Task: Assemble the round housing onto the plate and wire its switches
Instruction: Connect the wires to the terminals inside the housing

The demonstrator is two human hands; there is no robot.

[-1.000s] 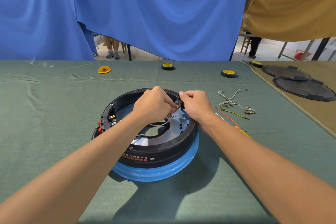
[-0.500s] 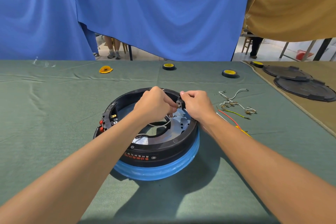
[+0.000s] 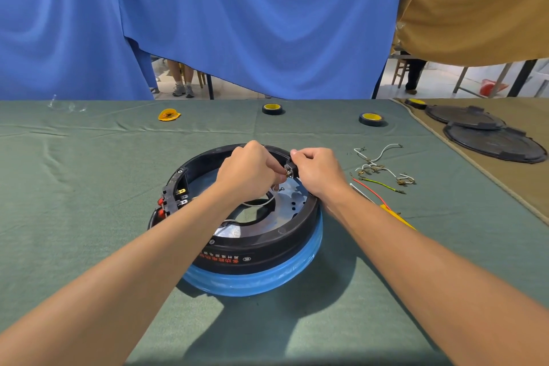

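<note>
A black round housing sits on a blue-rimmed plate in the middle of the green cloth. Its shiny metal floor shows inside. My left hand pinches the end of a white wire at a small switch on the housing's far right wall. My right hand grips that switch from the right. A red switch block with metal tabs sits on the housing's left wall.
Loose white, green-yellow and red wires lie right of the housing. Two tape rolls and a yellow piece lie farther back. Black round lids rest on the tan cloth at right. Curtains hang behind.
Both hands stay at the switch on the far right wall with only slight finger shifts. The housing has not moved.
</note>
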